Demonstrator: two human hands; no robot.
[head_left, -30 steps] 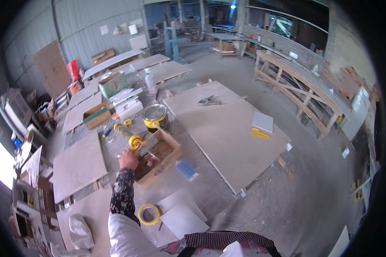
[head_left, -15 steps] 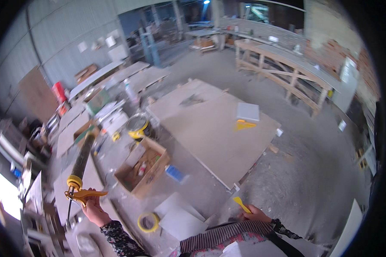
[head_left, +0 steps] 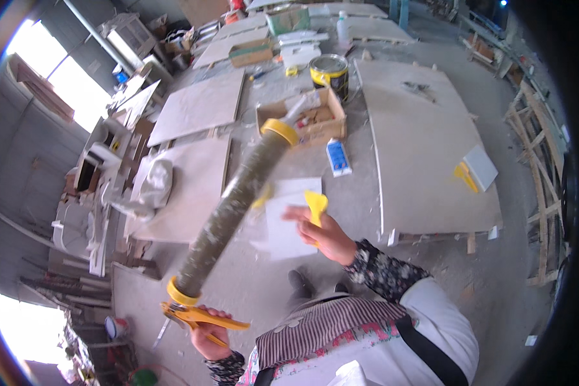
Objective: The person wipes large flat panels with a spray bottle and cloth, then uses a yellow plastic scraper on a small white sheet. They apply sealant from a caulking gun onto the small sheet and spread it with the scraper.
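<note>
My left hand (head_left: 211,336) is closed round the yellow handle of a caulking gun (head_left: 233,212). Its long, dull, speckled barrel tilts up and forward, with a yellow ring at each end and a pale nozzle at the far tip. A small yellow scraper (head_left: 316,204) is gripped in my right hand (head_left: 333,240), blade upward; some fingers of that hand stretch toward the barrel, apart from it and slightly blurred. White sheets (head_left: 289,222) lie on the floor beyond my right hand. A blurred yellow roll of tape (head_left: 262,195) is partly hidden by the barrel.
An open cardboard box (head_left: 333,128) stands ahead, with a blue and white packet (head_left: 338,157) and a black and yellow bucket (head_left: 329,69) near it. The large board (head_left: 424,161) at right bears a white tile (head_left: 480,168) and yellow scrapers (head_left: 466,177). More boards (head_left: 196,106) lie left.
My view has swung left and down. The caulking gun now crosses the middle of the view, and my right hand has come up toward its barrel with the scraper.
</note>
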